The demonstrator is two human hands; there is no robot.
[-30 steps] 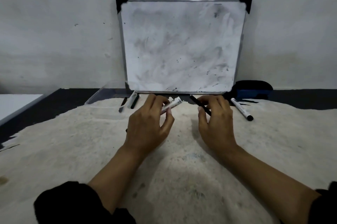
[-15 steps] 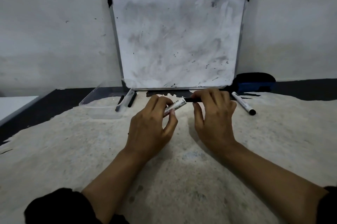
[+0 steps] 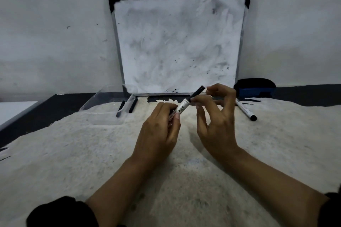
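My left hand point(image 3: 158, 132) grips the white barrel of a whiteboard marker point(image 3: 182, 107), which points up and to the right. The marker's black cap point(image 3: 197, 92) sits on the barrel's end, and my right hand point(image 3: 215, 121) pinches that cap near its base with thumb and forefinger, the other fingers spread. Both hands hover just above the table's pale cloth point(image 3: 92, 153), in front of a smudged whiteboard point(image 3: 177, 45) that leans against the wall.
A second capped marker point(image 3: 245, 109) lies on the cloth to the right. A blue and black eraser point(image 3: 254, 90) sits behind it. A clear plastic tray point(image 3: 103, 104) at the left holds two black markers point(image 3: 126, 107). The table's dark edge runs along the wall.
My right hand brought the black cap from the table to the marker's end. Both hands lifted slightly, and the marker now tilts more upward.
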